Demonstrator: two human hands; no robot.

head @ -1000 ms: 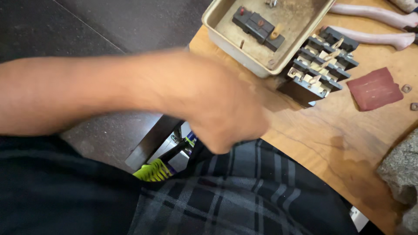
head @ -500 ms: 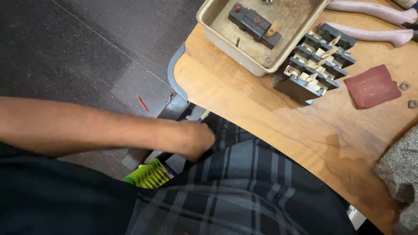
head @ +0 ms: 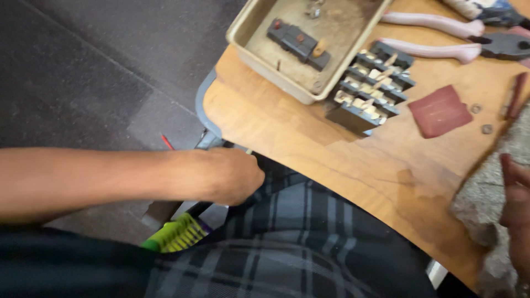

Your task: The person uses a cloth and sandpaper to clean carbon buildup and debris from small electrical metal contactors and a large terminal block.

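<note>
My left hand [head: 227, 176] reaches in from the left, with my forearm lying across the view. It sits curled just below the rounded edge of the wooden table [head: 309, 143], above my plaid-clad lap [head: 287, 248]. Its fingers are turned away from me, so any hold is hidden. My right hand [head: 516, 209] shows only partly at the right edge, resting on a rough grey cloth-like lump [head: 486, 193]. A black contact block with brass parts [head: 367, 88] lies on the table, apart from both hands.
A beige metal tray [head: 251, 55] at the table's far corner holds a smaller black block [head: 298, 41]. Pink-handled pliers [head: 436, 36], a red-brown sanding sheet [head: 440, 110] and small washers [head: 486, 128] lie nearby. A yellow-green thing [head: 176, 234] sits below my lap on the dark floor.
My left hand has dropped from in front of the table down to just under its edge. My right hand has come into view at the right.
</note>
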